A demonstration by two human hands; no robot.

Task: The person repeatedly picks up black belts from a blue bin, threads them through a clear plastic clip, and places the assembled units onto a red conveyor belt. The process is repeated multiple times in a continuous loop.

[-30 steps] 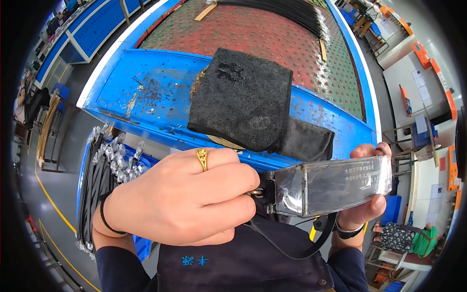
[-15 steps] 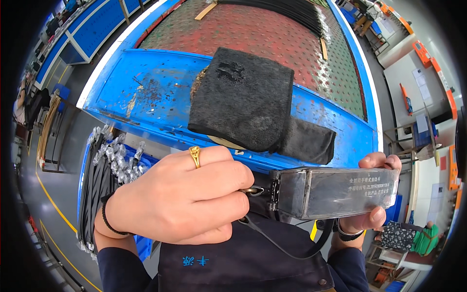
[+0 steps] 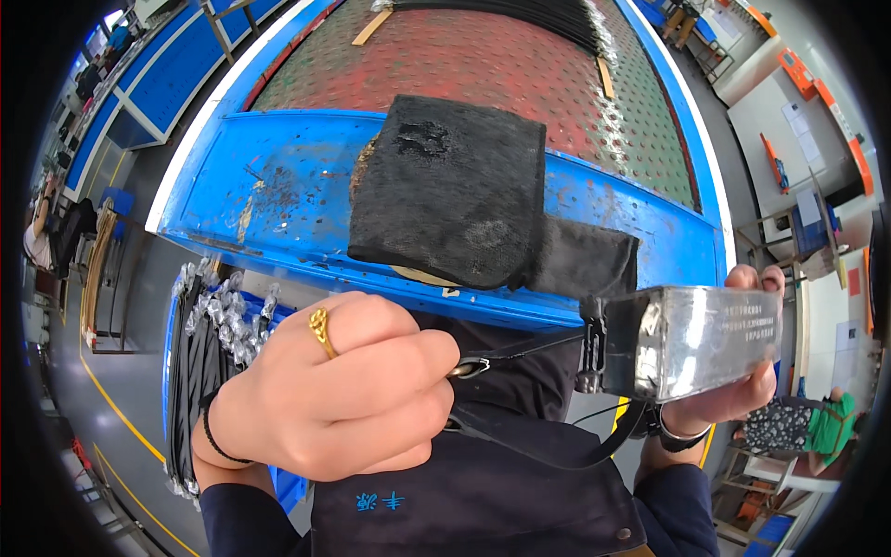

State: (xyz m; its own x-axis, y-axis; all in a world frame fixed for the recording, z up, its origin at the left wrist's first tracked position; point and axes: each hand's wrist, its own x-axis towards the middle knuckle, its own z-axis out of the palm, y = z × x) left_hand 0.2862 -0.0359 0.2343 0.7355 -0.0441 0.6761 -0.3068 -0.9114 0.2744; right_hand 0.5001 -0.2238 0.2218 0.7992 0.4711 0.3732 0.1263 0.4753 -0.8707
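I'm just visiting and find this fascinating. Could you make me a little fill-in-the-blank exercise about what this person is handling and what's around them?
1. The left hand wears a ring whose metallic colour is ____.
2. In the picture, the right hand holds a clear box, which is to the ____ of the left hand.
3. The bench ledge around the dark cloth is painted ____.

Missing words: gold; right; blue.
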